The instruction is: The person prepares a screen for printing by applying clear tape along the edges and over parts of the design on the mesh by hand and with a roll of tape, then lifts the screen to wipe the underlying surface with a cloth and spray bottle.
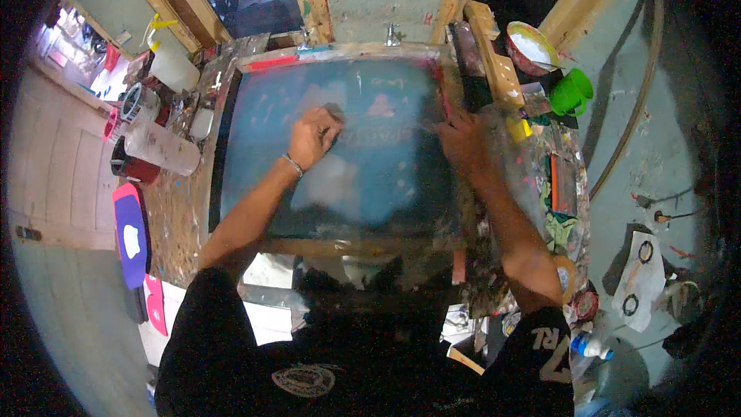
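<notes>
Dark wad [333, 111] pinched in curled left hand [312, 137] over screen [258, 162]; right hand [463, 139] half-curled at screen's right edge, maybe for steadying, hold unclear

"Where is it brightest?"
"Upper left: the opening [83, 48] burns out to white, while the room stays dim."
"Any glare?"
"Hazy pale patches cloud the blue screen [370, 166] mid-frame, darkening toward its lower edge."
"Sharpness?"
"Soft; the right hand [461, 140] looks smeared. The door [68, 158] bends at far left, and the corners go speckled black."
</notes>
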The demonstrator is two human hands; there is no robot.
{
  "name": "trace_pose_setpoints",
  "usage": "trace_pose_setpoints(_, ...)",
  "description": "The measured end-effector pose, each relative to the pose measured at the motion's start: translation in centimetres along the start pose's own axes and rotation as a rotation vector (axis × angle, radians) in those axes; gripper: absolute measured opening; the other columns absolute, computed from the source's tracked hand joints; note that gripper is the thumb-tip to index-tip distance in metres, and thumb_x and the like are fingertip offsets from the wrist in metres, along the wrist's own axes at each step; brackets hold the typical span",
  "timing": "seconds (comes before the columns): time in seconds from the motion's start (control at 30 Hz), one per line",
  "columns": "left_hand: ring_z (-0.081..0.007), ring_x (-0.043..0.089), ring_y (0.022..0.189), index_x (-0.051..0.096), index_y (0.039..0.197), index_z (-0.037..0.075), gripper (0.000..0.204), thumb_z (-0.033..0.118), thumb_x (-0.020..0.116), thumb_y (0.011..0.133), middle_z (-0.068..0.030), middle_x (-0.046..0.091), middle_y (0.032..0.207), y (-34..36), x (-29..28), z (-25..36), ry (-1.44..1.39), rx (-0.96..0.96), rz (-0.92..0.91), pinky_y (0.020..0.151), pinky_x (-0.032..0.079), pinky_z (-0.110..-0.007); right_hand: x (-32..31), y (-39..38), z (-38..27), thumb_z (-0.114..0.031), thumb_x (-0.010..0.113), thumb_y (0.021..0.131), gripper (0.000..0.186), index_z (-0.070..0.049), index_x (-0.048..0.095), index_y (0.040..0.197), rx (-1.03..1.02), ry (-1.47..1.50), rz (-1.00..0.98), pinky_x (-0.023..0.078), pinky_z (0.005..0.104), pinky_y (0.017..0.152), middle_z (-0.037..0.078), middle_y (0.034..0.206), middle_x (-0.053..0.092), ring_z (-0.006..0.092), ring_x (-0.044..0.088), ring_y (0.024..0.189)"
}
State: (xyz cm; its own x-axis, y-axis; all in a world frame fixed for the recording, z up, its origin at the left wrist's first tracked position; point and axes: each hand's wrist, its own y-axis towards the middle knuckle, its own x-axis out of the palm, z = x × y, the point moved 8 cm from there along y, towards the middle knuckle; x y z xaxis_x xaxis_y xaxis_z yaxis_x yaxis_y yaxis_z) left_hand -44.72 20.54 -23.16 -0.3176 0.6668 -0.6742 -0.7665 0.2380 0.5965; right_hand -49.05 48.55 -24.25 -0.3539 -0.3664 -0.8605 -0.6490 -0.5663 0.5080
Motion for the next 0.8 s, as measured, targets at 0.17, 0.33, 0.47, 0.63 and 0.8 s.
trace_pose_setpoints(0.17, -0.0331, 0.06, 0.078, 0.061, 0.076, 0.004, 0.007, 0.002, 0.067, 0.074, -0.0127, 0.062, 0.08, -2.4, -0.5, 0.4, 0.007, 0.0, -0.017, 0.072, 0.049, -0.04, -1.6, -1.7, -1.2, -0.014, 0.068, 0.072, 0.012, -0.01, 0.071, 0.083, -0.033, -0.001, 0.056, 0.043, 0.0408, 0.088, 0.006, 0.096, 0.064, 0.0272, 0.055, 0.099)
trace_pose_setpoints(0.33, -0.0329, 0.059, 0.076, 0.06, 0.075, 0.003, 0.007, 0.002, 0.067, 0.074, -0.0129, 0.06, 0.076, -3.6, -1.3, 3.1, -0.044, -0.005, -0.019, 0.07, 0.049, -0.04, -3.3, -2.7, -1.5, -0.013, 0.069, 0.071, 0.009, -0.01, 0.069, 0.08, 0.039, 0.037, -0.027, 0.042, 0.0429, 0.091, 0.006, 0.093, 0.063, 0.0272, 0.055, 0.098)
trace_pose_setpoints(0.47, -0.0323, 0.058, 0.075, 0.061, 0.076, 0.004, 0.007, 0.001, 0.066, 0.072, -0.0122, 0.058, 0.077, -4.6, -1.4, 4.1, -0.006, 0.001, -0.044, 0.069, 0.049, -0.04, -3.2, -3.7, -1.4, -0.012, 0.071, 0.071, 0.009, -0.011, 0.07, 0.08, 0.072, 0.043, -0.047, 0.044, 0.043, 0.087, 0.006, 0.092, 0.063, 0.0279, 0.055, 0.097)
trace_pose_setpoints(0.63, -0.0317, 0.057, 0.074, 0.062, 0.078, 0.005, 0.009, 0.0, 0.066, 0.071, -0.0119, 0.058, 0.079, -5.2, -1.6, 4.6, -0.003, 0.03, -0.084, 0.069, 0.049, -0.04, -4.3, -3.8, -2.1, -0.01, 0.071, 0.071, 0.009, -0.01, 0.07, 0.079, 0.007, 0.119, 0.036, 0.045, 0.0427, 0.084, 0.007, 0.089, 0.063, 0.0279, 0.055, 0.097)
trace_pose_setpoints(0.8, -0.0317, 0.057, 0.075, 0.062, 0.079, 0.005, 0.01, -0.001, 0.065, 0.072, -0.0113, 0.057, 0.078, -5.3, -1.5, 4.8, -0.017, 0.032, -0.095, 0.068, 0.049, -0.04, -4.3, -4.0, -1.8, -0.009, 0.071, 0.07, 0.011, -0.008, 0.071, 0.081, 0.086, 0.153, 0.019, 0.045, 0.0426, 0.087, 0.009, 0.088, 0.064, 0.0298, 0.057, 0.097)
